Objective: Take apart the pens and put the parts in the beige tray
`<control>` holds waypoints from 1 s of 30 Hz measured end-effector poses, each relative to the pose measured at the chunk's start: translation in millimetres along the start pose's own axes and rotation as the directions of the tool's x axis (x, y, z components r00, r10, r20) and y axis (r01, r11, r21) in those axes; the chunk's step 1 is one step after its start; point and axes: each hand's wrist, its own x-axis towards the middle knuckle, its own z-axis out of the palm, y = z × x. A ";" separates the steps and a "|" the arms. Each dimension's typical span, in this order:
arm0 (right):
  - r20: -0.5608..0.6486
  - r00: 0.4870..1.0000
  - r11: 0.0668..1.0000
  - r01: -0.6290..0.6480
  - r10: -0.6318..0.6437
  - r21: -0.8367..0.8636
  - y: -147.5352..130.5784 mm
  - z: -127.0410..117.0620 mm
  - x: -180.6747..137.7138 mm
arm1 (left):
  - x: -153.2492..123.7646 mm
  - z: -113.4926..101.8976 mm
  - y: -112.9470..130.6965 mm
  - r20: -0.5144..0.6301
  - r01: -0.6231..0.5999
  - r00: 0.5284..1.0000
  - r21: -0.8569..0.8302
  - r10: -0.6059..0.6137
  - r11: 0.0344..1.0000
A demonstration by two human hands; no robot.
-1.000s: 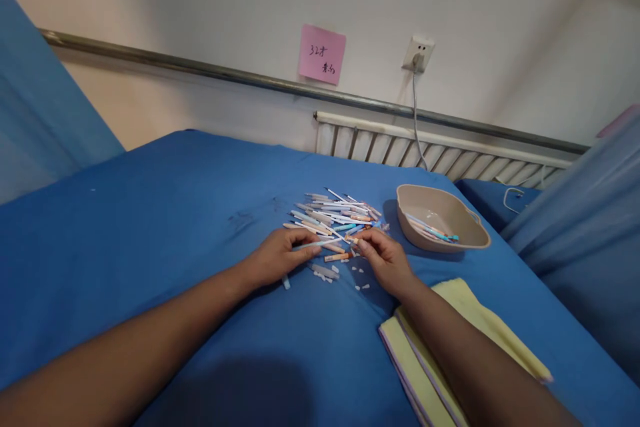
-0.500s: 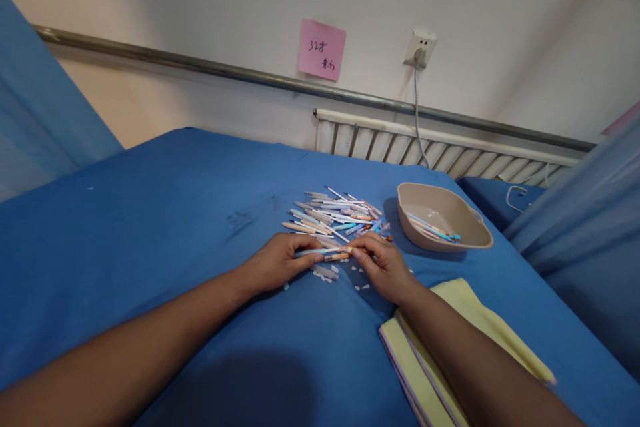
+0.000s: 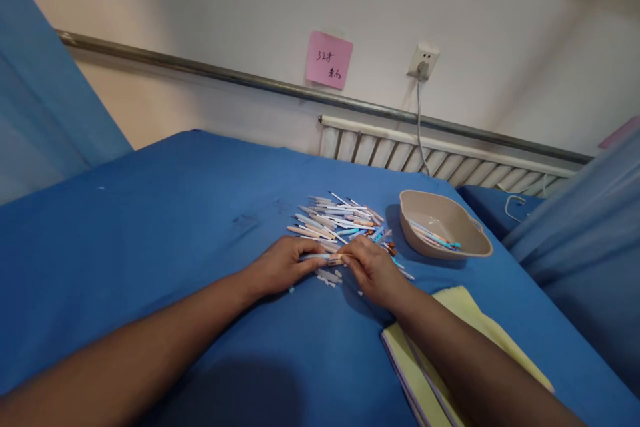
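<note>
My left hand [image 3: 281,268] is closed, thumb and fingers pinching a light blue pen barrel [image 3: 315,256]. Against the barrel's right end is an orange patterned pen piece [image 3: 335,259], pinched by the closed fingers of my right hand [image 3: 373,273]; its far end is hidden under them. Whether barrel and piece are joined, I cannot tell. Just beyond both hands lies a loose pile of pens and pen parts [image 3: 345,217] in white, grey, beige, orange and blue. Small whitish pieces [image 3: 329,277] are scattered on the blue cover below my fingertips.
A beige plastic basin [image 3: 425,245] with several pens [image 3: 434,235] inside stands right of the pile. A folded yellow cloth [image 3: 457,307] lies under my right forearm. Behind the blue-covered surface [image 3: 215,187] are a radiator [image 3: 370,145] and a wall rail [image 3: 250,82].
The orange piece, earlier slightly below the blue barrel's tip, now lines up with its end. My hands are a little closer together. The whole view has shifted slightly.
</note>
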 end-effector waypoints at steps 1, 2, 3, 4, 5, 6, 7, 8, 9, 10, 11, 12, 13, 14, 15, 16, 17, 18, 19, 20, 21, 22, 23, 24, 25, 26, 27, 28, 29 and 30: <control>0.007 1.000 1.000 -0.001 0.001 -0.004 0.1 0.4 2.4 | -0.1 -0.3 -1.2 -0.008 0.011 1.000 0.002 -0.011 1.000; 0.008 1.000 1.000 -0.003 0.003 -0.006 0.4 1.1 4.7 | -0.1 -0.6 -2.6 -0.019 0.024 1.000 0.003 -0.024 1.000; 0.006 1.000 1.000 -0.004 0.004 -0.006 0.8 2.0 6.6 | -0.1 -0.9 -4.1 -0.029 0.034 0.999 0.005 -0.033 0.999; 0.001 1.000 1.000 -0.004 0.004 -0.004 1.3 3.2 8.1 | -0.1 -1.3 -5.4 -0.036 0.039 0.999 0.006 -0.039 0.999; -0.004 1.000 1.000 -0.001 0.001 0.000 1.7 4.5 9.0 | -0.1 -1.8 -6.4 -0.039 0.041 0.998 0.009 -0.041 0.999; -0.008 1.000 1.000 0.002 -0.002 0.007 2.1 5.8 9.4 | -0.1 -2.3 -6.9 -0.040 0.040 0.998 0.011 -0.040 0.999; -0.015 1.000 1.000 0.003 -0.003 0.016 2.4 7.0 9.2 | 0.0 -2.8 -7.0 -0.037 0.038 0.999 0.013 -0.038 0.999; -0.022 1.000 1.000 0.005 -0.005 0.024 2.6 8.2 8.5 | 0.1 -3.4 -6.7 -0.029 0.038 0.999 0.017 -0.037 0.999; -0.031 1.000 0.999 0.008 -0.007 0.033 2.8 9.2 7.6 | 0.3 -3.8 -5.9 -0.014 0.037 0.999 0.024 -0.037 0.999; -0.036 0.999 0.999 0.012 -0.011 0.041 2.9 9.9 6.6 | 0.6 -4.2 -5.0 0.004 0.038 0.999 0.033 -0.038 0.999; -0.040 0.999 0.999 0.018 -0.016 0.048 3.0 10.5 5.5 | 1.0 -4.3 -4.0 0.024 0.042 0.999 0.042 -0.043 0.998; -0.041 0.999 0.998 0.022 -0.020 0.054 3.1 10.8 4.5 | 1.4 -4.1 -3.2 0.042 0.048 0.998 0.049 -0.050 0.998; -0.040 0.999 0.998 0.025 -0.023 0.058 3.2 11.1 3.7 | 1.7 -3.6 -2.7 0.053 0.057 0.997 0.052 -0.060 0.997; -0.041 0.999 0.998 0.025 -0.023 0.061 3.3 11.3 3.0 | 2.1 -2.8 -2.5 0.055 0.067 0.996 0.048 -0.070 0.997; -0.042 0.999 0.998 0.023 -0.020 0.063 3.5 11.6 2.5 | 2.3 -1.7 -2.7 0.047 0.079 0.996 0.041 -0.080 0.996; -0.041 0.999 0.998 0.020 -0.018 0.065 3.6 12.0 2.0 | 2.3 -0.3 -3.0 0.036 0.089 0.995 0.034 -0.090 0.995; -0.038 0.999 0.998 0.020 -0.017 0.068 3.7 12.4 1.6 | 2.2 1.2 -3.5 0.025 0.095 0.995 0.030 -0.095 0.995; -0.030 0.999 0.997 0.023 -0.021 0.071 3.7 13.0 1.2 | 1.9 2.8 -3.9 0.013 0.097 0.995 0.031 -0.098 0.995; -0.019 0.999 0.997 0.028 -0.027 0.073 3.6 13.6 0.8 | 1.5 4.3 -4.0 0.004 0.098 0.995 0.036 -0.099 0.995; -0.008 0.999 0.997 0.033 -0.033 0.075 3.5 14.2 0.4 | 1.0 5.4 -3.9 0.001 0.098 0.995 0.043 -0.098 0.994; 0.001 0.999 0.996 0.036 -0.036 0.076 3.4 14.7 0.0 | 0.4 6.1 -3.3 0.004 0.093 0.996 0.044 -0.094 0.995; 0.002 0.999 0.996 0.034 -0.035 0.077 3.3 15.0 -0.3 | -0.1 6.1 -2.3 0.011 0.084 0.996 0.035 -0.085 0.996; -0.003 1.000 0.997 0.029 -0.029 0.078 3.2 15.1 -0.6 | -0.6 5.4 -1.1 0.013 0.079 0.997 0.014 -0.079 0.997; -0.017 1.000 0.996 0.022 -0.021 0.082 3.2 15.1 -0.7 | -1.0 3.9 0.2 0.003 0.081 0.997 -0.013 -0.081 0.997; -0.038 0.999 0.996 0.015 -0.012 0.088 3.3 14.9 -0.8 | -1.2 1.9 1.5 -0.018 0.091 0.996 -0.039 -0.091 0.995; -0.064 0.998 0.996 0.008 -0.002 0.093 3.6 14.7 -0.9 | -1.3 -0.5 2.5 -0.046 0.109 0.993 -0.062 -0.112 0.992; -0.092 0.996 0.995 0.003 0.006 0.099 3.8 14.4 -1.0 | -1.2 -2.8 3.1 -0.069 0.136 0.987 -0.081 -0.142 0.987; -0.115 0.993 0.995 -0.001 0.013 0.103 4.1 14.2 -1.1 | -1.0 -4.8 3.3 -0.079 0.169 0.981 -0.097 -0.177 0.981; -0.133 0.991 0.994 -0.004 0.018 0.105 4.3 14.0 -1.3 | -0.7 -6.1 3.0 -0.072 0.202 0.975 -0.113 -0.210 0.973; -0.146 0.989 0.995 -0.007 0.023 0.104 4.5 13.9 -1.5 | -0.4 -6.6 2.4 -0.052 0.230 0.970 -0.132 -0.239 0.964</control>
